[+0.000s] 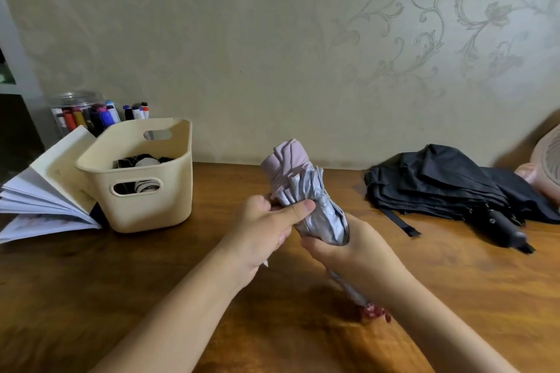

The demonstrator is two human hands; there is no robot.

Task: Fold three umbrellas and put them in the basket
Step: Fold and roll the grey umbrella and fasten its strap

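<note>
pink umbrella (303, 191) held in both hands, basket (142, 206) off to the left

at the left edge an open book (45, 191) leans against the basket, with a jar (77, 113) of markers behind. something black and white lies in the basket, likely a folded umbrella. right of it, above the table (91, 281), the left hand (266, 230) pinches the pink umbrella at mid-length, thumb pressed across the silver pleats. the right hand (354, 251) is curled round its lower end. its long axis runs from near right, by the right wrist, up to far left, so the top tilts toward the basket. the basket lies left of the hands and a little farther off, which puts the left hand nearer. at the far right a black umbrella (439, 188) lies slack on the table, not yet folded.
</note>
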